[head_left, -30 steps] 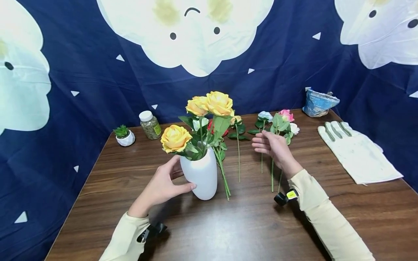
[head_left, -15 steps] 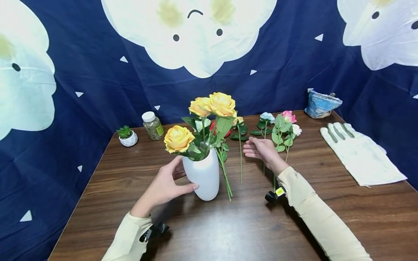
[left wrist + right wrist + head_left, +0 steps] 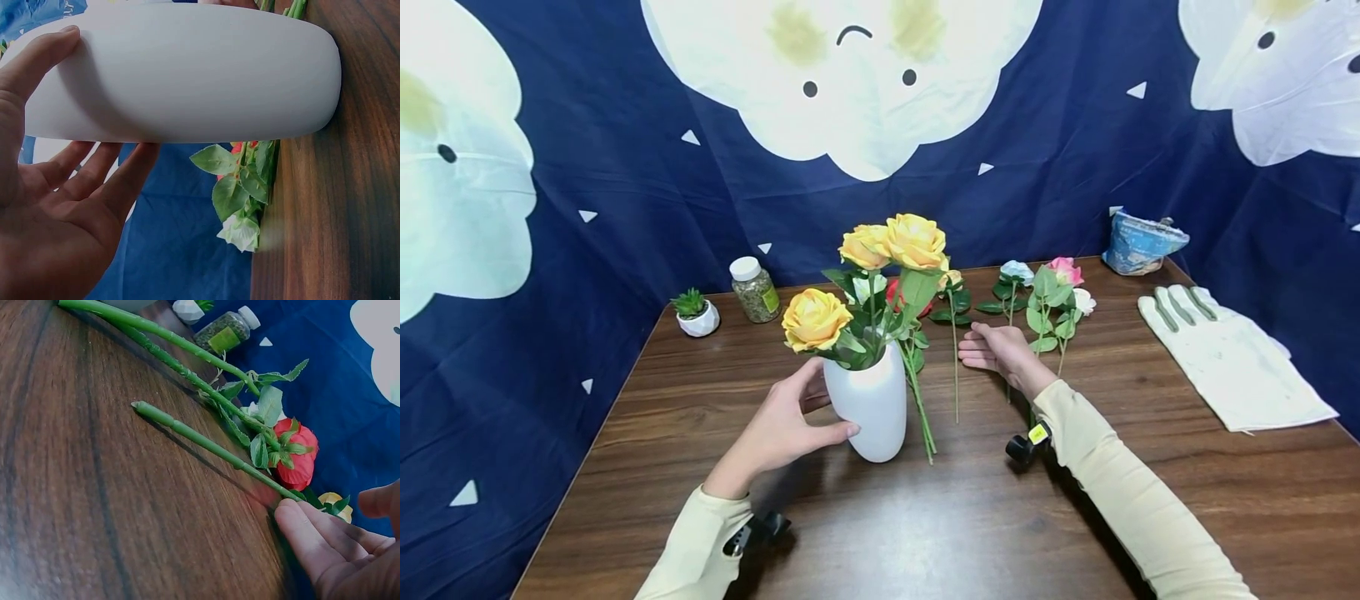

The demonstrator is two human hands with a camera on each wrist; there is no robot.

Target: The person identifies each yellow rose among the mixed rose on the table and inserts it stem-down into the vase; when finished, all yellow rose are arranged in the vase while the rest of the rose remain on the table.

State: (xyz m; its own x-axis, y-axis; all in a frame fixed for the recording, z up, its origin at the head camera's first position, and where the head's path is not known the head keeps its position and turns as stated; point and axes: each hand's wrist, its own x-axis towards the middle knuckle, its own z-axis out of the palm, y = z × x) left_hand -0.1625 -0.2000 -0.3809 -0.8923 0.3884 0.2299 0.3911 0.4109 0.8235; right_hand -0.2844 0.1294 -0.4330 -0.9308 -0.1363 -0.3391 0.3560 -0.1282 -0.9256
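My left hand (image 3: 778,425) grips the side of a white vase (image 3: 880,412), thumb in front and fingers behind. Several yellow roses (image 3: 817,320) stand in the vase, their stems hidden inside it. Off to the vase's right, my right hand (image 3: 1003,357) is held over the table with fingers straight, close to the stem of a lying yellow rose (image 3: 951,280). From the right wrist, the fingertips overlap the upper part of this green stem (image 3: 206,447), and the thumb stands apart. A red rose (image 3: 297,461) lies beside it.
Blue (image 3: 1017,271), pink (image 3: 1064,270) and white roses (image 3: 1083,301) lie on the table (image 3: 880,533) beyond the right hand. White work gloves (image 3: 1232,358) and a blue bag (image 3: 1142,242) are at the right. A jar (image 3: 756,292) and small potted plant (image 3: 697,317) stand back left.
My right hand has moved left, from beside the blue and pink roses to near the lying yellow rose's stem. The left hand keeps its grip on the vase. The head view has shifted slightly.
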